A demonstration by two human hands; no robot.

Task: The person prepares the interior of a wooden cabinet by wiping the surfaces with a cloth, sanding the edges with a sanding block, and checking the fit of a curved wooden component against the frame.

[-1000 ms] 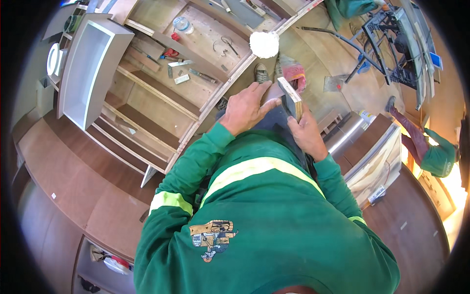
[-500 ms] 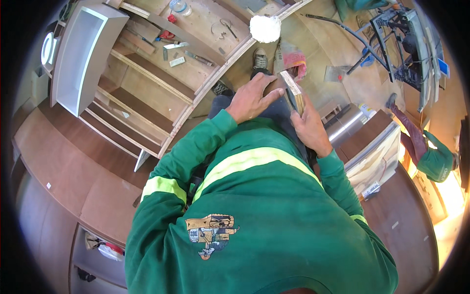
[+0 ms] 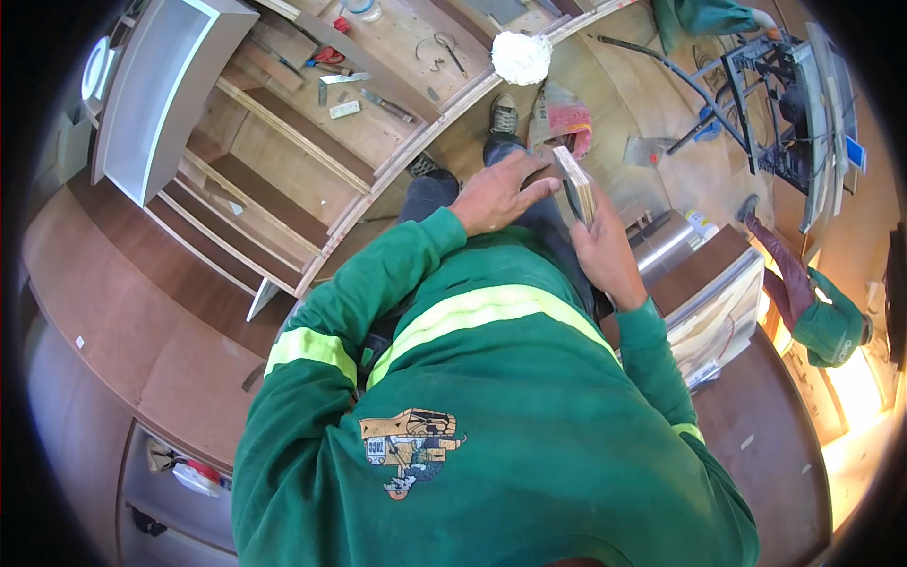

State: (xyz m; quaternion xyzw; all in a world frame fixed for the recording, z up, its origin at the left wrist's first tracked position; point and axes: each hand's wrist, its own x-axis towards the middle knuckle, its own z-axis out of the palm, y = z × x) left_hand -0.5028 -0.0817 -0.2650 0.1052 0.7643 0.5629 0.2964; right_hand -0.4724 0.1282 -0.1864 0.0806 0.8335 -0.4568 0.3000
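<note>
My right hand (image 3: 609, 253) is wrapped round a small piece of plywood (image 3: 576, 181), with its pale layered edge facing up and a dark face toward the left. It is held in front of my waist, above my legs. My left hand (image 3: 499, 194) lies beside the piece, fingers stretched out and thumb apart, its fingertips at or close to the brown side. Whether they touch it I cannot tell. The fingers of the right hand are partly hidden behind the wood.
Ahead left lies a wooden frame (image 3: 283, 175) with slats; a chisel (image 3: 387, 106) and other tools rest in it. A white lump (image 3: 521, 59) sits on its edge. A metal cylinder (image 3: 664, 241) and a black metal stand (image 3: 746, 104) are at right. Another person (image 3: 820, 317) bends at far right.
My hands and the plywood piece have shifted slightly right and down in view. The left fingers stay stretched beside the piece, and the right hand keeps its hold.
</note>
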